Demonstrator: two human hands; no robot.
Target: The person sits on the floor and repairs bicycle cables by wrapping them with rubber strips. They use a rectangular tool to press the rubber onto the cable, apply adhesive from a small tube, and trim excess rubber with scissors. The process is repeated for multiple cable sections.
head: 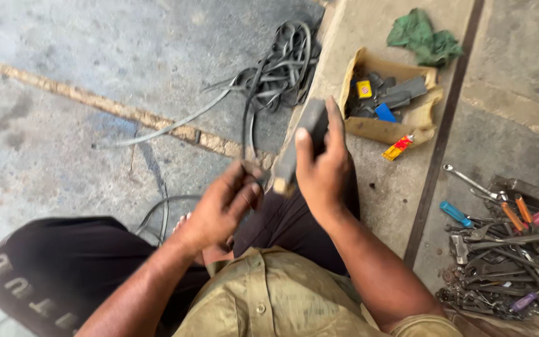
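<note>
My right hand (322, 165) grips a flat dark rectangular piece (301, 140), like a folded strip of rubber, and holds it upright in front of me. My left hand (223, 206) is blurred and closed on the lower end of a thin black rubber strip (249, 134), right beside the dark piece's lower end. The strip runs up to a tangled heap of black rubber tubing (282, 68) on the concrete floor. My knees and olive shirt fill the bottom of the view.
An open cardboard box (369, 128) with dark patches and small coloured packets lies to the right. A green rag (422, 37) sits behind it. A red-yellow tube (397, 148) lies by the box. Several wrenches and screwdrivers (506, 249) are piled at far right.
</note>
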